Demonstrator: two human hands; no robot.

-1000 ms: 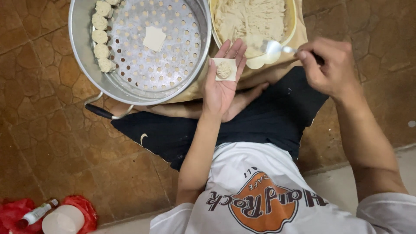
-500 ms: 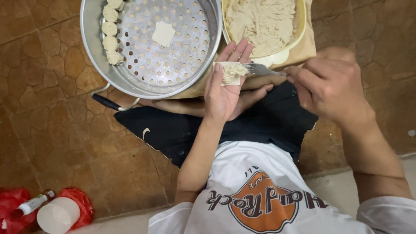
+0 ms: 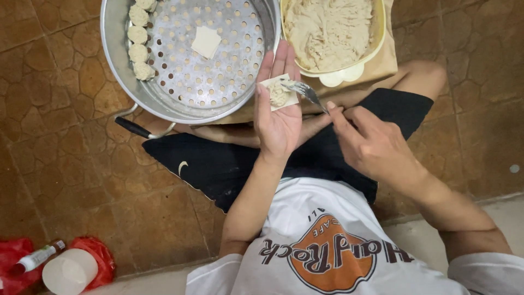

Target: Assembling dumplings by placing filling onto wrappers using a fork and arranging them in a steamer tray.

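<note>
Here, seen from above, a person sits cross-legged on a brown tiled floor [image 3: 65, 164], wearing a white printed shirt and black shorts. The left hand [image 3: 279, 117] is held palm up over the lap, its fingers [image 3: 275, 60] stretched almost flat and close together, cradling a small square dumpling wrapper [image 3: 279, 93]. The wrapper is pale cream and thin, lying across the base of the fingers, with a rough mound of beige filling at its middle. The right hand [image 3: 371, 145] is curled around the handle of a metal spoon [image 3: 303, 90], pinched between thumb and fingers, and the spoon's bowl touches the filling on the wrapper. Just beyond the left hand sits a round metal steamer tray [image 3: 229, 93] with a perforated base and a black handle at its near-left rim. Inside it, a row of four pale finished dumplings [image 3: 138, 43] lines the left wall, and one loose square wrapper lies flat near the middle. To the right of the tray, touching it, is a pale yellow bowl [image 3: 349, 74] full of lumpy beige filling [image 3: 327, 30]. At the near-left corner lie a red bag, a white lid and a small bottle.
</note>
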